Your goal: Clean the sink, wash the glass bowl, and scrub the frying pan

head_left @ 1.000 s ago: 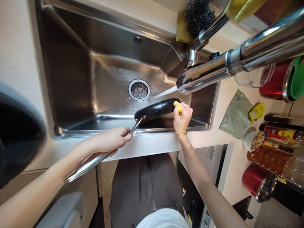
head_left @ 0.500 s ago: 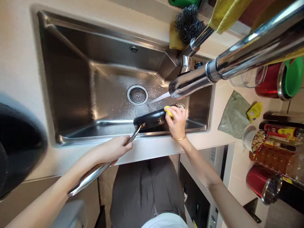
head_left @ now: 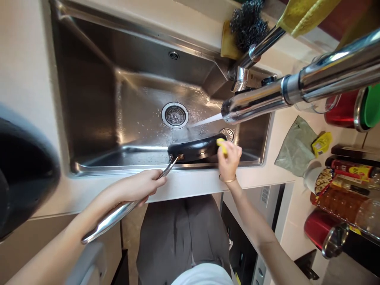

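A black frying pan [head_left: 194,150] is tipped on its side along the near edge of the steel sink [head_left: 139,107]. My left hand [head_left: 150,183] is closed around its long metal handle [head_left: 109,221]. At the pan's right end, my right hand [head_left: 230,158] grips a yellow sponge [head_left: 221,146], mostly covered by the fingers, against the pan. Water runs from the chrome faucet [head_left: 252,106] into the sink just beyond the pan, near the drain [head_left: 175,115]. The pan's inside faces away and is hidden.
A large black pot or pan [head_left: 23,178] stands on the left counter. On the right counter lie a grey-green cloth [head_left: 297,148], a yellow packet [head_left: 322,143], bottles and a red canister [head_left: 323,229]. A dark scouring pad [head_left: 249,25] sits behind the sink.
My right hand with the sponge has shifted right and slightly down along the pan's end. The pan has tilted a little. The whole view has shifted slightly.
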Action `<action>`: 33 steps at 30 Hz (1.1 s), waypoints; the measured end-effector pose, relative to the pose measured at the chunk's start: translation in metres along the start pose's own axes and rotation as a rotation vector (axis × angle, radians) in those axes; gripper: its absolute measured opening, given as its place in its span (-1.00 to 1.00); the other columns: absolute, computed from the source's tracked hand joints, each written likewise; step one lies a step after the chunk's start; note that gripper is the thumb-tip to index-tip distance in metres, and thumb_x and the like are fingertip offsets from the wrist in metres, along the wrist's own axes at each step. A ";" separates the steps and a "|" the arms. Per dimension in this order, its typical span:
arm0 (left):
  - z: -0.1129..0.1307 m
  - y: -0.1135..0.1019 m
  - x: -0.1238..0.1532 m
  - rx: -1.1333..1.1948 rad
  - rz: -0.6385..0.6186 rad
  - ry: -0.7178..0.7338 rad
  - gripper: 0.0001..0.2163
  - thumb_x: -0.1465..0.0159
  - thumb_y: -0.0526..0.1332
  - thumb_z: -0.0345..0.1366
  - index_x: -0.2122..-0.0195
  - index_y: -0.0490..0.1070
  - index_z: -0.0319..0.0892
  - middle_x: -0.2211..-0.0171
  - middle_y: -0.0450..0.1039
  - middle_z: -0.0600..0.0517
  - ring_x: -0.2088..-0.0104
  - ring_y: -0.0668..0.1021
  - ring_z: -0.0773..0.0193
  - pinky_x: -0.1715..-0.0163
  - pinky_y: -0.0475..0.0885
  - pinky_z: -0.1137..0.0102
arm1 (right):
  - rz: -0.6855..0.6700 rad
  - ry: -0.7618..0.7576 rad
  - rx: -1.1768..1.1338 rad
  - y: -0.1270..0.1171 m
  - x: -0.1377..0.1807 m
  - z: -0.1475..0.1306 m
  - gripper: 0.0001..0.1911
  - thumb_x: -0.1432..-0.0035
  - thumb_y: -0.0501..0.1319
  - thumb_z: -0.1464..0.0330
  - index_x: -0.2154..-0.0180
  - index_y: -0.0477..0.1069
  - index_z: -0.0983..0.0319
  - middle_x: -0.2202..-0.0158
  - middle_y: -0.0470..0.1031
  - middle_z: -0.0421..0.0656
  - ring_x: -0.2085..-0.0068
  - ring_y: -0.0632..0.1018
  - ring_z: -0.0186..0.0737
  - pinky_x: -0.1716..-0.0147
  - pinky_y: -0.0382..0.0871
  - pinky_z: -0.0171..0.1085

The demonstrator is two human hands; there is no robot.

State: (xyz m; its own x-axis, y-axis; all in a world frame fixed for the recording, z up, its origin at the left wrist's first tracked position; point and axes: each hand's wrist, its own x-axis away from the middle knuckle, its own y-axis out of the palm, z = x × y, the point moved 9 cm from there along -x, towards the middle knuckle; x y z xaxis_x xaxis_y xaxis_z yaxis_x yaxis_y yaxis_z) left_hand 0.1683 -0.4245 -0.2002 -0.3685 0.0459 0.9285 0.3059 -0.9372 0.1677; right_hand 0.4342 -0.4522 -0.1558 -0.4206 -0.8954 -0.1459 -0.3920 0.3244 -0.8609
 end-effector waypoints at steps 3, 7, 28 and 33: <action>-0.001 0.001 -0.001 0.011 -0.005 -0.010 -0.79 -0.12 0.13 -0.11 0.46 0.17 -0.13 0.65 0.24 0.16 0.79 0.33 0.37 0.78 0.18 0.47 | 0.095 0.093 -0.062 -0.003 -0.010 0.021 -0.73 -0.28 0.03 0.34 0.16 0.50 0.16 0.18 0.55 -0.14 0.10 0.46 -0.20 0.06 0.21 -0.17; 0.002 0.004 -0.003 -0.076 0.032 0.015 -0.81 -0.16 0.07 -0.13 0.39 0.21 -0.14 0.69 0.22 0.18 0.79 0.33 0.36 0.75 0.20 0.49 | -0.101 -0.054 0.008 0.006 -0.012 -0.016 -0.78 -0.24 0.12 0.34 0.14 0.50 0.09 0.12 0.53 -0.19 0.09 0.41 -0.19 0.06 0.18 -0.17; 0.003 0.006 -0.003 -0.158 -0.028 0.008 -0.78 -0.25 -0.05 -0.10 0.38 0.14 -0.15 0.62 0.26 0.15 0.77 0.40 0.35 0.75 0.22 0.48 | 0.081 -0.003 0.091 0.015 -0.021 -0.011 -0.73 -0.26 0.04 0.30 0.22 0.52 0.13 0.17 0.53 -0.18 0.10 0.38 -0.18 0.06 0.16 -0.16; -0.001 0.021 -0.010 0.241 -0.153 -0.010 -0.74 -0.20 0.09 -0.06 0.44 0.12 -0.12 0.66 0.21 0.19 0.78 0.34 0.38 0.80 0.19 0.50 | 0.076 -0.111 0.073 0.018 -0.019 -0.027 -0.76 -0.23 0.09 0.29 0.24 0.54 0.11 0.19 0.55 -0.18 0.11 0.39 -0.16 0.05 0.16 -0.14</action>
State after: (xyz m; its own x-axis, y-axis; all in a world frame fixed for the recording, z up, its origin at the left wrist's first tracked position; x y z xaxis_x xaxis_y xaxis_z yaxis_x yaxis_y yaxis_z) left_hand 0.1769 -0.4448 -0.2061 -0.4181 0.1855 0.8893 0.4472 -0.8101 0.3792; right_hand 0.4128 -0.4210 -0.1549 -0.3519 -0.8987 -0.2618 -0.3003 0.3733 -0.8778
